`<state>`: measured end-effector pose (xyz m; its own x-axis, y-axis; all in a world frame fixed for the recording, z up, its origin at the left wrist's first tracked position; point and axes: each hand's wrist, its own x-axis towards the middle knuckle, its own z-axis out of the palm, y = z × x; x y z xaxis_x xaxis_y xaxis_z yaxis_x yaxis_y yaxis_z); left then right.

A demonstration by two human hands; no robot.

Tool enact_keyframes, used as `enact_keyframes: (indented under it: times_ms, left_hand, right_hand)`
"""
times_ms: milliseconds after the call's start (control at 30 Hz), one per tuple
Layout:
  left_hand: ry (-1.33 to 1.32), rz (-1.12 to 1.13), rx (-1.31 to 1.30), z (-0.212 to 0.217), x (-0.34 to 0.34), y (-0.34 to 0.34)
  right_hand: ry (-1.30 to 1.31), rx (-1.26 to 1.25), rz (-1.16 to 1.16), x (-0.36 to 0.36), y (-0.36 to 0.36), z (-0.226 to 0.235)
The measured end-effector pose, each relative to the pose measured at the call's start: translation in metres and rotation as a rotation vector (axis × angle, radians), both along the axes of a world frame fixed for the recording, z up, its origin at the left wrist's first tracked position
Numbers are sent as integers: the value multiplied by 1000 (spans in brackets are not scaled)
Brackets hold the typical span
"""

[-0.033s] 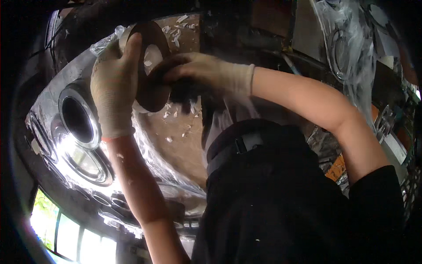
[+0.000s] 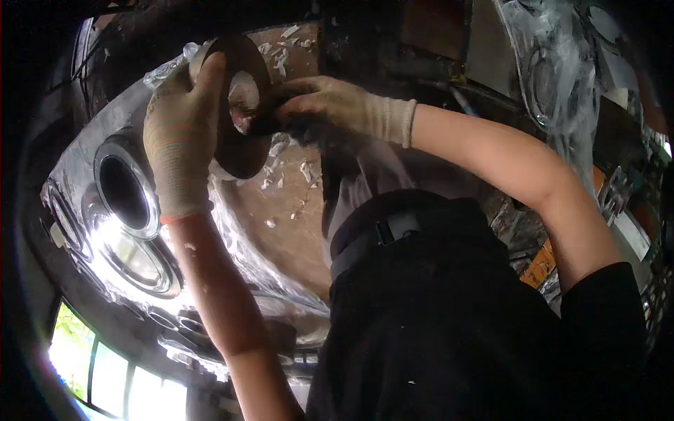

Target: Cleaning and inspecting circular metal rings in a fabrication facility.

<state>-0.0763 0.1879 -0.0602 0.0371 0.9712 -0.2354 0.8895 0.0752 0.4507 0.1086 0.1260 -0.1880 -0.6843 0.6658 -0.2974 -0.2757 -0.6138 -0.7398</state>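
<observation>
Dark flat ring (image 2: 242, 158), pinched in the fingers of my left hand (image 2: 181, 130). My right hand (image 2: 337, 109), shifted rightward, bared more hole; its fingers' hold I couldn't tell.

Right fingers (image 2: 300, 105) blurred, tips indistinct in darkness

The scene is dimly lit; daylight is admitted by windows (image 2: 109, 379) at lower left, whose panes are bleached nearly white. Hard glare is thrown off an oval metal ring (image 2: 105, 238). Black clothing (image 2: 435, 316) is sunk in shadow, the right hand (image 2: 340, 109) is softly blurred, straight edges are bowed, and all 4 corners are blackened.
</observation>
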Motion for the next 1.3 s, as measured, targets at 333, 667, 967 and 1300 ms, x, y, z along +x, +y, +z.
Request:
enact_keyframes:
  times_ms: [333, 667, 967, 1300]
  left_hand:
    - [-472, 231, -451, -18, -35, 64]
    - [-428, 5, -135, -8, -17, 20]
    - [-316, -62, -75, -2, -7, 13]
    - [-921, 413, -420, -26, -35, -1]
  right_hand:
    - [-782, 1331, -1, -9, 54, 23]
    - [-164, 465, -85, 19, 17, -46]
    - [-174, 373, -10, -44, -6, -19]
    - [-591, 1150, -451, -12, 37, 51]
